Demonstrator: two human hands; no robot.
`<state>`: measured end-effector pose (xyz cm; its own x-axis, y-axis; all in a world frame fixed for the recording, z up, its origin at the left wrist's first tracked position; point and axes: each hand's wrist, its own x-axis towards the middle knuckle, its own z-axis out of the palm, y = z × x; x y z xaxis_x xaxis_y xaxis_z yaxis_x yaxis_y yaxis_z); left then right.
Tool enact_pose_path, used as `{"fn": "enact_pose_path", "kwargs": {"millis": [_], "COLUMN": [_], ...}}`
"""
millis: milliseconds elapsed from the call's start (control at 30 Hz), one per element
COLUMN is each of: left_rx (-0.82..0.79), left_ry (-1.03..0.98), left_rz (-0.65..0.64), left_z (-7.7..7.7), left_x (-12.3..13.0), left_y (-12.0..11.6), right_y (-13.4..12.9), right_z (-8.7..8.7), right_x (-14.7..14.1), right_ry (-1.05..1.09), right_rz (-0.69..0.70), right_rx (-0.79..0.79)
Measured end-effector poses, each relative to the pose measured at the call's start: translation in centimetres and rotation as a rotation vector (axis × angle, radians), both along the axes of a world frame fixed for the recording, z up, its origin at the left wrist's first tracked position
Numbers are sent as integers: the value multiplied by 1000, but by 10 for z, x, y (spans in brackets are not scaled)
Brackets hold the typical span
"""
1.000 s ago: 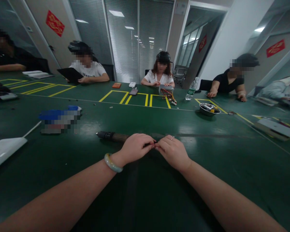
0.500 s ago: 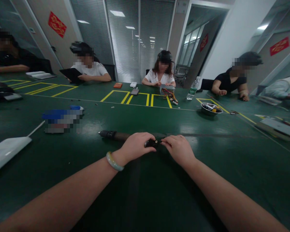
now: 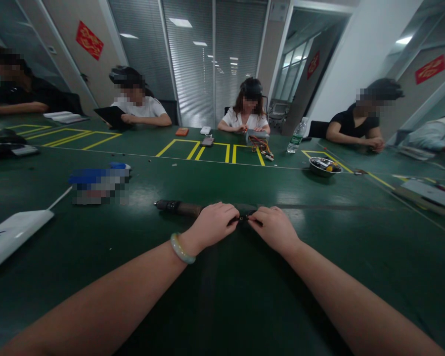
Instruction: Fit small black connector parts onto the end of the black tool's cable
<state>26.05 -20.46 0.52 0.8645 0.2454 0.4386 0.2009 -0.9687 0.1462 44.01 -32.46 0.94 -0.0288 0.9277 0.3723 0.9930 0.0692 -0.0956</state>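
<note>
Just above the green table [image 3: 241, 306], my left hand [image 3: 213, 222], with a pale bangle on its wrist, is closed on a small black part [image 3: 241, 218] with a tiny brass-coloured spot. From the other side, my right hand [image 3: 276, 227] pinches the right end of that part. Fingers cover most of it, so its exact kind does not show. Behind my left hand lies a dark, round-bodied electric screwdriver [image 3: 181, 208], its metal tip pointing left.
A blurred blue-and-grey item [image 3: 98, 183] and a white power strip [image 3: 18, 235] lie to the left. Farther back are a metal bowl [image 3: 324, 169] of small parts, a water bottle [image 3: 296, 136] and a grey box [image 3: 257, 137] with coloured wires. Several people sit around the table.
My left hand has shifted slightly right, closer to my right hand. The black part has turned and more of it is covered by my fingers. Across the table, a person's hands have come together.
</note>
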Motion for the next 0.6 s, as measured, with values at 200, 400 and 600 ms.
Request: {"fn": "enact_pose_path", "kwargs": {"millis": [200, 400, 600], "left_rx": [53, 26, -34], "left_ry": [21, 15, -3], "left_rz": [12, 34, 13], "left_z": [-3, 0, 1], "left_x": [2, 2, 0], "left_y": [0, -1, 1], "right_y": [1, 0, 1], "right_z": [0, 0, -6], "right_x": [-3, -4, 4], "right_ry": [-31, -11, 145], "right_rz": [-15, -28, -15], "right_rx": [-23, -23, 4]}}
